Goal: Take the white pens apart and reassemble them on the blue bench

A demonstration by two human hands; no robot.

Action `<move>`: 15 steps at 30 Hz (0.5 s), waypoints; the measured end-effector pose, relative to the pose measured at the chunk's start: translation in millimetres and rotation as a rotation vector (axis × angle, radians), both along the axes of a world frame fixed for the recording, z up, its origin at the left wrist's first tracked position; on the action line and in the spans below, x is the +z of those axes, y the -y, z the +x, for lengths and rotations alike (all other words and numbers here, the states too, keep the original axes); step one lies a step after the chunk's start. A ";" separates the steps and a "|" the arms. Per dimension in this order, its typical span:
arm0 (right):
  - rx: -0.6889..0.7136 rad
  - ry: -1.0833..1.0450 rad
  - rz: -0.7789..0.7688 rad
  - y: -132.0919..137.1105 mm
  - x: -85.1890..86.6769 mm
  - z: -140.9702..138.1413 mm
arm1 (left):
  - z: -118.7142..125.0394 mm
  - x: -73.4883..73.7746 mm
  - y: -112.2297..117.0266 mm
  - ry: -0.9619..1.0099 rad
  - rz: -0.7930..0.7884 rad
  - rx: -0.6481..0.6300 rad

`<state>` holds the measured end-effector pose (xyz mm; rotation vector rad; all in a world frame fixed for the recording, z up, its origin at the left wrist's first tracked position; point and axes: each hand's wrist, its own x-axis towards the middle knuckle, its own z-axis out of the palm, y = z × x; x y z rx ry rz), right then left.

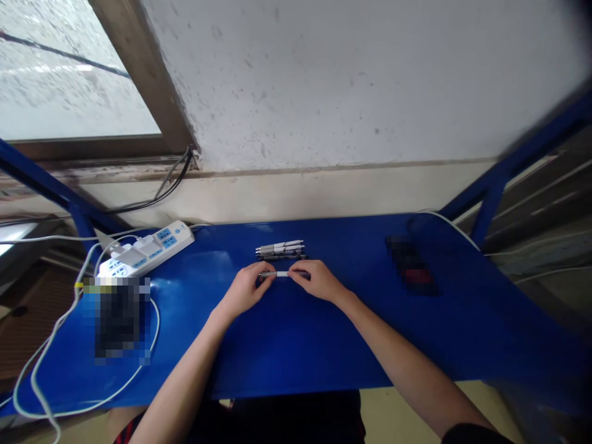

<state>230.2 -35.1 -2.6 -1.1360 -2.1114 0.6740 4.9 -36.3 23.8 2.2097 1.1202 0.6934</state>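
Observation:
Both my hands are on a slim white and silver pen [280,274] lying crosswise near the middle of the blue table [296,345]. My left hand [245,287] grips the pen's left end, and my right hand [317,279] grips its right end. The pen's middle shows between my fingers. Just beyond my hands, several similar pens [280,249] lie side by side on the tabletop, pointing the same way and not touching my hands.
A white power strip [148,250] with plugs sits at the table's left, and white cables [46,370] trail over that side. Pixelated objects stand at left [121,317] and right [411,265]. A concrete wall [324,80] and a window [69,68] lie behind the table.

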 end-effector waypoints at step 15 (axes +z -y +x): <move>0.041 0.099 0.100 3.8 1.0 -1.5 | -2.8 -6.8 -1.6 -0.021 -0.017 0.017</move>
